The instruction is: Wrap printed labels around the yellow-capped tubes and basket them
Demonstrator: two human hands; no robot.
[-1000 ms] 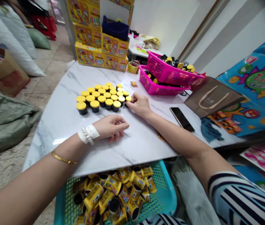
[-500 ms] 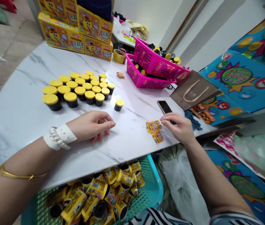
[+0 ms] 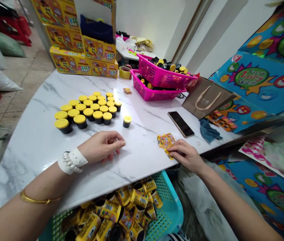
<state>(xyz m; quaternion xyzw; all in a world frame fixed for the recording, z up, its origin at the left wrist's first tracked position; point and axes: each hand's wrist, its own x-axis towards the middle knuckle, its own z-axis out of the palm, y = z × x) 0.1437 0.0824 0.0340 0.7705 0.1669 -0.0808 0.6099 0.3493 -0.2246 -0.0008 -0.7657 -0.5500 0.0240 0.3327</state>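
My left hand (image 3: 104,145), in a white cuff and pearl bracelet, rests on the table with loosely curled fingers, thumb apart from them, and nothing visible in it. Above its fingertips stands a single small black cup with a yellow lid (image 3: 127,122). Several more black cups with yellow lids (image 3: 98,115) stand grouped behind that hand. My right hand (image 3: 185,154) is closed at the table's front edge, its fingertips pinching the lower part of a small pile of yellow printed packets (image 3: 165,140). The fingers partly cover the packet they hold.
A phone (image 3: 181,124) and a blue cloth (image 3: 209,130) lie right of the packets. Pink baskets (image 3: 154,94), a paper bag (image 3: 207,98), tape (image 3: 125,72) and yellow boxes (image 3: 69,63) stand behind. Below the table edge, a teal basket (image 3: 174,201) holds yellow-wrapped cups.
My right hand has moved from over the phone down to the packets and has closed on one. The left hand stays much the same. The view has tilted upward slightly.
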